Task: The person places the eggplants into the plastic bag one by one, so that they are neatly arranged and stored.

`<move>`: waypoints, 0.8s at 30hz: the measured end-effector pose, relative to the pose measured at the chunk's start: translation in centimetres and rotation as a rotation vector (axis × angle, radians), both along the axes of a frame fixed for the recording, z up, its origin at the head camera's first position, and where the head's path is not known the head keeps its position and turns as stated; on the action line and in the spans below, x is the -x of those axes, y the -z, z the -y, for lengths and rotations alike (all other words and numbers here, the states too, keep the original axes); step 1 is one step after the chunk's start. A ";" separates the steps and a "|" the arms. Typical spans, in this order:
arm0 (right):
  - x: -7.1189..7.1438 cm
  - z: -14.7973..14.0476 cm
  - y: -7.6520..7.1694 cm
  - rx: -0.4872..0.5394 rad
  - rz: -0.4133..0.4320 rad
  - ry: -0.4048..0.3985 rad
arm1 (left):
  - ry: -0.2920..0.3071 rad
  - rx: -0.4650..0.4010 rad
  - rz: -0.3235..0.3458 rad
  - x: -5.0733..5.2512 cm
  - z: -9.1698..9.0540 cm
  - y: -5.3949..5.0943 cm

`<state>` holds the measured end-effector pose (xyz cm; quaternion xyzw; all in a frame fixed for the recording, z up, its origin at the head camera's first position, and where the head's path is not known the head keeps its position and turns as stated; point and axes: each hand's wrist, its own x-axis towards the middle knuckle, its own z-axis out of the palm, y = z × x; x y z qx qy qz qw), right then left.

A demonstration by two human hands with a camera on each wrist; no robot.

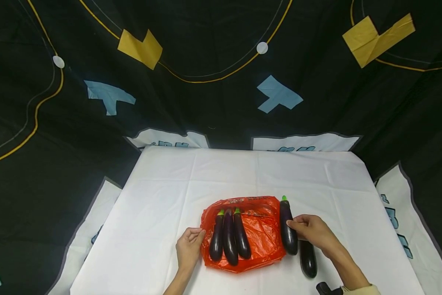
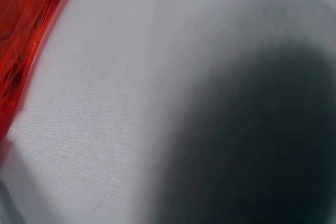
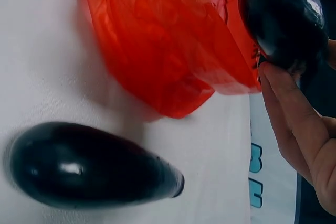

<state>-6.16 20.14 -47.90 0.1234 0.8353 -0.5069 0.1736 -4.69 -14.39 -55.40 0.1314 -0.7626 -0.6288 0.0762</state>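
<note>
My right hand [image 1: 311, 231] grips a dark purple eggplant [image 1: 287, 229] with a green stem tip, held at the right edge of a red plastic bag [image 1: 263, 241]. In the right wrist view that eggplant [image 3: 283, 17] is raised above the cloth, the fingers [image 3: 294, 103] against it. Several eggplants are in view; a group of three [image 1: 229, 239] lies side by side on the bag's left half. Another eggplant [image 1: 308, 259] lies on the cloth below my right hand. My left hand [image 1: 189, 248] pinches the bag's left edge between thumb and fingers; the left wrist view shows only bag and cloth.
A white cloth [image 1: 162, 196] covers the table. Behind it hangs a dark curtain [image 1: 206, 110] with yellow and blue patches. A small black object [image 1: 328, 289] sits by the right sleeve at the front edge. A large dark blur fills the left wrist view's right side.
</note>
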 end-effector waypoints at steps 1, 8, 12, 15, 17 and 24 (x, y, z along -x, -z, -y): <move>0.0 0.2 0.0 -0.003 -0.003 -0.002 | -0.002 0.002 0.001 0.0 0.0 0.0; 0.4 1.5 0.1 -0.004 -0.019 -0.020 | -0.009 0.018 0.018 0.0 -0.1 0.0; 0.4 2.3 0.2 -0.003 -0.012 -0.020 | -0.010 0.023 0.021 0.0 -0.1 -0.1; 0.5 2.9 0.2 -0.007 -0.008 -0.024 | -0.010 0.020 0.024 0.0 0.0 -0.1; 0.5 3.4 0.3 -0.025 -0.013 -0.037 | -0.009 0.014 0.027 0.0 0.0 -0.1; 0.9 5.0 0.6 -0.077 -0.047 -0.077 | -0.006 0.014 0.021 0.0 -0.1 0.0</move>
